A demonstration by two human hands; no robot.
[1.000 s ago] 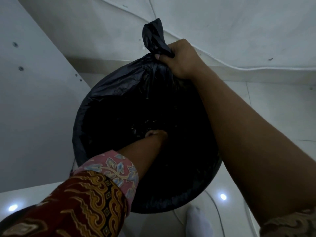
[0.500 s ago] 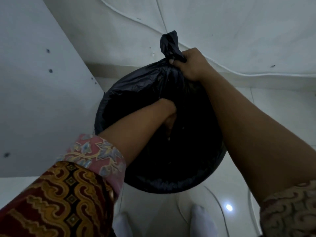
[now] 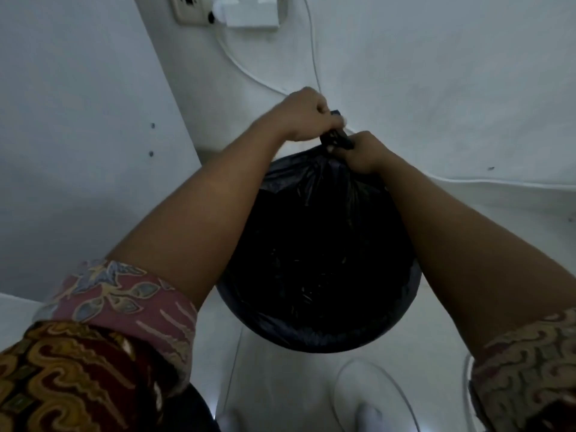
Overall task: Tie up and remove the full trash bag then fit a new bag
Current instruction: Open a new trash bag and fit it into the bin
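1. Nearest you, your socked foot (image 3: pixel 369 416) stands on the white floor (image 3: pixel 280 385), near the bag's lower edge.
2. The black trash bag (image 3: pixel 321 244) bulges between your forearms, low by the wall. You cannot tell from here whether a bin sits under it. The film is thin, soft and creased, probably slippery. The rounded belly suggests real weight, so expect it to sag and swing.
3. Its long axis runs from that belly up to the gathered neck (image 3: pixel 335 140), which points away from you, toward the wall.
4. Your right grip (image 3: pixel 363 151) is closed round the neck from the right side. Your left grip (image 3: pixel 307 115) clutches the neck's tip just above. Take hold there, on the bunched neck, since the stretched side film would likely tear.
5. Beyond, a white cable (image 3: pixel 249 76) trails down the wall from a socket (image 3: pixel 190 9).
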